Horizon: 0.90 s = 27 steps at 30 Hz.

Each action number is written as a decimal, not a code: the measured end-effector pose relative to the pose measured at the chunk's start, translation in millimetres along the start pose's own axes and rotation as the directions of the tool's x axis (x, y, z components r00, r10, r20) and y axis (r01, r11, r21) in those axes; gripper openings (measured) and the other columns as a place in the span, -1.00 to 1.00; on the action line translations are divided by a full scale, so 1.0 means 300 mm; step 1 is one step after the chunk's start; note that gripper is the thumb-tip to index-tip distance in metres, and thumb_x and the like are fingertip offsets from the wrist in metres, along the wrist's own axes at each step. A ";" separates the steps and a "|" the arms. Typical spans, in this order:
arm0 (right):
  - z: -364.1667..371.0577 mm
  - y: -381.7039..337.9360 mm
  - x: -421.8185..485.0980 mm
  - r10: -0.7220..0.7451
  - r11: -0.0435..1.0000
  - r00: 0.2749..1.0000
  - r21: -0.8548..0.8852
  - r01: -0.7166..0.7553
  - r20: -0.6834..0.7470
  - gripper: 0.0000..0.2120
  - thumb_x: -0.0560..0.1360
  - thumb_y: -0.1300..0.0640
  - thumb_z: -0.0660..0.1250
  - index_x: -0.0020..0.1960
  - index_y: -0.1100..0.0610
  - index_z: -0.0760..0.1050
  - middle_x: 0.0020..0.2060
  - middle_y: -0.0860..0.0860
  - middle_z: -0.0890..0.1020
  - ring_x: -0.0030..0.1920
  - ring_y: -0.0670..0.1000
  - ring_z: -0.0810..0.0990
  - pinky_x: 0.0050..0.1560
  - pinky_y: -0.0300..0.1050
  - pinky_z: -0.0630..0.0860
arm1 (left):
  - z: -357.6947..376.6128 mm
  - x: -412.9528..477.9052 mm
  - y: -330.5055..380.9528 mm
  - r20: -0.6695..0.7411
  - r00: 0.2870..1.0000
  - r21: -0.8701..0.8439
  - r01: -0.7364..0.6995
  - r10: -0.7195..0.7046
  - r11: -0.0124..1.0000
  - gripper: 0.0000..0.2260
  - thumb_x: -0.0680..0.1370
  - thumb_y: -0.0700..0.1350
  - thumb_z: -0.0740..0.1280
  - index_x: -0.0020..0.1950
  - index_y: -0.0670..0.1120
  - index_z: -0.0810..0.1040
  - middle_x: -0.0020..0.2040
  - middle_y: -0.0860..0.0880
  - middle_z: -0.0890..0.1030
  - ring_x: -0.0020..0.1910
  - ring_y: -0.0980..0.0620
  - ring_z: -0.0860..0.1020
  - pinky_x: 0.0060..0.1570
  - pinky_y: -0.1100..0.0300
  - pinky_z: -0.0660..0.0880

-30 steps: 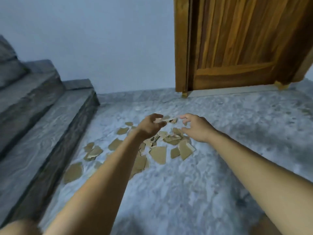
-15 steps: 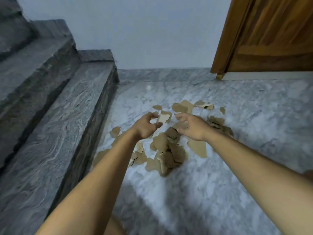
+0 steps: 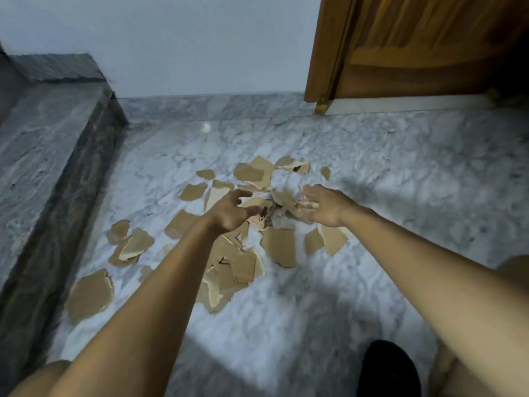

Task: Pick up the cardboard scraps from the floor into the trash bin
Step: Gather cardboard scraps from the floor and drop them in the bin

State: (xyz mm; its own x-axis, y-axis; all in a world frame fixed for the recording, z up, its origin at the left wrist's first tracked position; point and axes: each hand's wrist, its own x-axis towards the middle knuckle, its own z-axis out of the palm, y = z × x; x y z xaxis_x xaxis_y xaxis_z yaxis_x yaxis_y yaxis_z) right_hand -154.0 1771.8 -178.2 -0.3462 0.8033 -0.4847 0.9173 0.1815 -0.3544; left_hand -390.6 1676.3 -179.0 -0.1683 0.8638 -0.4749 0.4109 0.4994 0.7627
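Grey stone steps (image 3: 43,156) run along at nine o'clock of the cardboard scraps (image 3: 279,245), which lie scattered on the marble floor (image 3: 400,173) in mid-frame. The left hand (image 3: 232,210) hovers over the middle of the pile, fingers spread and loosely bent, holding nothing. At three o'clock of it the right hand (image 3: 323,206) is above the scraps. Its fingers are blurred, so I cannot tell whether they grasp a piece. A wooden door (image 3: 429,47) stands at one o'clock of the pile, and a dark shoe (image 3: 386,368) at five.
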 end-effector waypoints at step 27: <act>0.474 0.447 0.358 0.467 0.884 0.841 0.117 -0.453 -0.273 -0.24 0.43 -0.20 0.43 0.46 0.10 0.21 0.33 0.16 0.41 0.32 0.26 0.38 0.23 0.22 0.33 | 0.497 0.530 -0.241 0.198 0.979 0.913 -0.202 0.049 0.354 -0.03 0.18 0.33 0.55 0.45 0.07 0.20 0.37 -0.02 0.37 0.39 -0.13 0.31 0.26 -0.14 0.35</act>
State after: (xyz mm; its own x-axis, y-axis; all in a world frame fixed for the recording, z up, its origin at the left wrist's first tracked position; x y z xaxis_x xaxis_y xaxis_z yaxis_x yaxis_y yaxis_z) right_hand -96.1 1801.8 -391.4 0.1907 0.9152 -0.3551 0.9445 -0.2697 -0.1877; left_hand -313.5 1767.5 -375.0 0.0327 0.8570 -0.5142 0.9977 -0.0589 -0.0347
